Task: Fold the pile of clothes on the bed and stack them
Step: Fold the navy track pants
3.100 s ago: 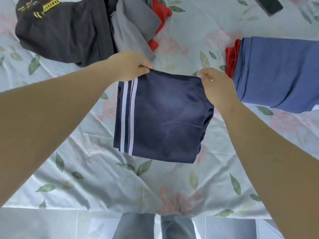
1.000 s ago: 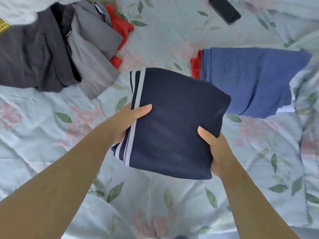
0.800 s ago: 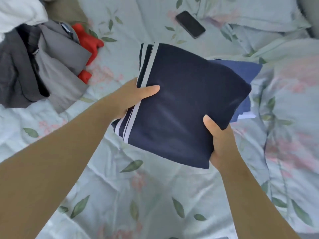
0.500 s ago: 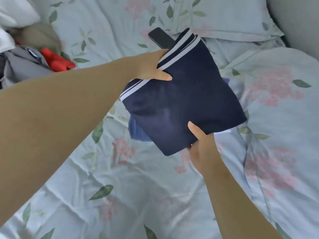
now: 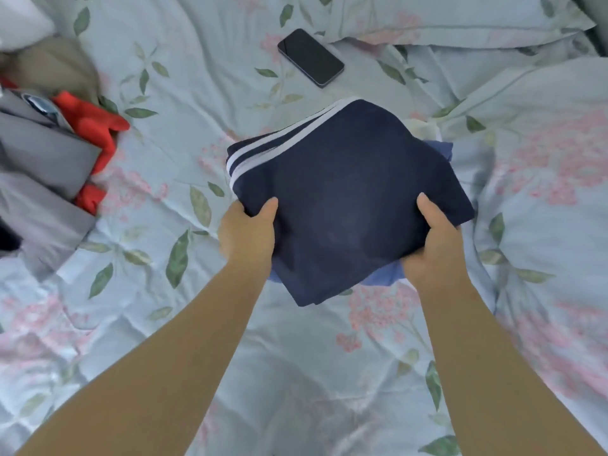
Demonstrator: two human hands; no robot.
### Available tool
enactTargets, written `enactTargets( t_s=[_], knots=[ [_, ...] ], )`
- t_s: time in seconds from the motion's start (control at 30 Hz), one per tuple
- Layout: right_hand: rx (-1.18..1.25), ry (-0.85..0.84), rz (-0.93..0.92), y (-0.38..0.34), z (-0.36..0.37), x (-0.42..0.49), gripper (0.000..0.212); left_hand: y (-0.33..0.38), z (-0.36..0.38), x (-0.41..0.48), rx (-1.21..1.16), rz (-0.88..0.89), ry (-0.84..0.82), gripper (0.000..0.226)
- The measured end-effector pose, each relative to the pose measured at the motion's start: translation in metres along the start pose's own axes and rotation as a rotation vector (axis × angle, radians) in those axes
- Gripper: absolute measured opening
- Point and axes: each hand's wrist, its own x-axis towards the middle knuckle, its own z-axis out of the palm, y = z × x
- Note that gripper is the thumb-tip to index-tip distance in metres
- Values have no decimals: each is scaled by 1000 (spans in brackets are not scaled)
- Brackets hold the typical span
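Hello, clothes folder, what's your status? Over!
Status: left grip and right grip both hold the navy striped garment. It sits over the folded blue garment. The phone lies beyond, clear of the stack.

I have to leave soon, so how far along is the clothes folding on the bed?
Done: a folded blue garment lies on the bedspread. In hand: the left hand and right hand grip the folded navy striped garment over it, not yet released. Left: the unfolded heap of grey and red clothes at the left edge.
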Motion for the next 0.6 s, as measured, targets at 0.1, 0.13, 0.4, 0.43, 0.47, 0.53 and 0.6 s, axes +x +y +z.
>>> enactTargets(
  t_s=[0.1, 0.13, 0.4, 0.43, 0.47, 0.53, 0.6],
  knots=[
    [44, -83, -112, -4, -5, -13, 33, 19, -12, 17, 28, 267, 45, 33],
    [40, -93, -105, 0, -11, -17, 35, 23, -13, 24, 2, 281, 0, 32],
    [-149, 69, 170, 12, -38, -17, 24, 8, 0, 31, 56, 139, -336, 54],
    [-193, 45, 146, 8, -35, -14, 28, 7, -1, 29, 40, 153, -341, 57],
    [-228, 32, 104, 5, -32, -10, 28, 7, -3, 29, 27, 175, -340, 56],
    [-256, 5, 27, -1, -27, -9, 21, 10, -8, 30, -28, 231, -315, 50],
    [-308, -1, -24, 3, -30, -14, 23, 11, -13, 36, -62, 244, -305, 45]
  ],
)
